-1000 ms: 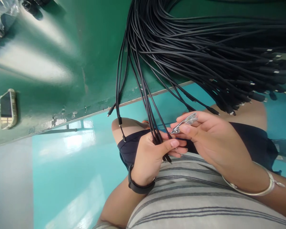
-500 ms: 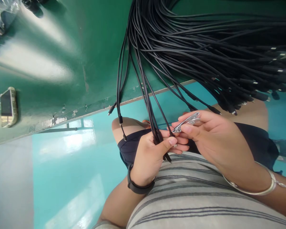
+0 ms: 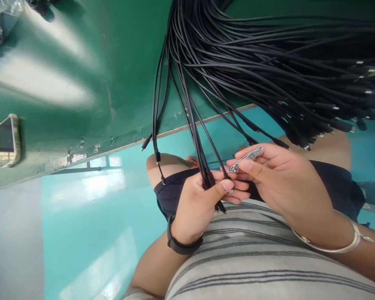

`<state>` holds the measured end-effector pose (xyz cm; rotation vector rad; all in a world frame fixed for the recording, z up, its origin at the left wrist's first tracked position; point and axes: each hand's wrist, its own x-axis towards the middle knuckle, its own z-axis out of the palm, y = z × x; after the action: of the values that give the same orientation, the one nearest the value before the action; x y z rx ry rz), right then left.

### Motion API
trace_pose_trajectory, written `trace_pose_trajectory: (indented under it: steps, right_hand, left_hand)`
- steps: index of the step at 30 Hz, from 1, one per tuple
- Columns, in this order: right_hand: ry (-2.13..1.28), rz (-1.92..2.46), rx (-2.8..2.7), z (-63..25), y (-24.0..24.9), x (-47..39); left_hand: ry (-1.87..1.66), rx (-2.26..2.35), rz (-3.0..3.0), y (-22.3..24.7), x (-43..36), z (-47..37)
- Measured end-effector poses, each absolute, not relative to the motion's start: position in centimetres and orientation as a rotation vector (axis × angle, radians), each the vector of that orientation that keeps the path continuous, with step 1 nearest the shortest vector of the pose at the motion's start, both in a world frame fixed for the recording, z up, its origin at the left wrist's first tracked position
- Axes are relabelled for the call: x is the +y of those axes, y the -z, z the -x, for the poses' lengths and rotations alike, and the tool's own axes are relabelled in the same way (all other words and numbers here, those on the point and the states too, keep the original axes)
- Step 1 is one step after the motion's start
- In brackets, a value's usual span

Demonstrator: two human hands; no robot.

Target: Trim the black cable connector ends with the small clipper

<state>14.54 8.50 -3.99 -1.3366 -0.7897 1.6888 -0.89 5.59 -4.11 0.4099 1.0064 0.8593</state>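
Several black cables (image 3: 197, 146) hang over the table edge into my left hand (image 3: 196, 196), which is closed round their connector ends above my lap. One cable end stands apart from the others, pinched under my left thumb. My right hand (image 3: 278, 179) grips a silver nail clipper (image 3: 248, 158) between thumb and fingers. The clipper's jaws are at the separate cable, just above its connector; whether they touch it I cannot tell. Its lever lies close to the body, pressed by my right thumb.
A large bundle of black cables (image 3: 253, 62) spreads across the green table (image 3: 81, 83), with connector ends hanging over the right side. Other loose cable ends (image 3: 158, 156) dangle left of my hands. A phone (image 3: 9, 141) lies at far left, near a clear plastic bag (image 3: 1, 21).
The clipper's lever has closed down against its body under my right thumb. Both hands stay almost in place, with my left fingers shifted slightly to the right.
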Motion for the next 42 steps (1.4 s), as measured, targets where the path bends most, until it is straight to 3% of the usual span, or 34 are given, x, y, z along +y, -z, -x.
trace_pose_trajectory:
  steps: [9,11,16,19,21,26,29,42]
  right_hand:
    - [-2.033,1.084,-0.868,-15.0,3.3,9.4]
    - [-1.803,1.269,-1.090,-15.3,2.8,9.4]
    - [-0.563,1.697,-1.811,-17.1,2.0,9.5]
    - [-0.261,1.706,-1.890,-17.8,1.6,9.6]
    - [-0.366,1.685,-1.795,-17.6,1.3,9.5]
    - [-1.302,1.374,-1.254,-15.5,1.6,8.6]
    - [-1.639,1.285,-0.904,-14.5,2.6,8.4]
    - [-1.686,1.270,-0.784,-13.7,3.9,9.2]
  left_hand:
    - [-0.749,1.061,-0.485,4.2,5.6,1.1]
    - [-0.779,1.071,-0.458,4.1,5.5,1.0]
    - [-0.890,1.062,-0.319,3.9,5.2,0.9]
    - [-0.882,1.056,-0.345,3.9,5.2,1.0]
    - [-0.880,1.077,-0.366,4.0,5.3,1.1]
    - [-0.899,1.108,-0.395,4.0,5.6,1.2]
    - [-0.903,1.074,-0.401,4.0,5.6,1.0]
    - [-0.934,1.055,-0.472,4.3,5.6,0.8]
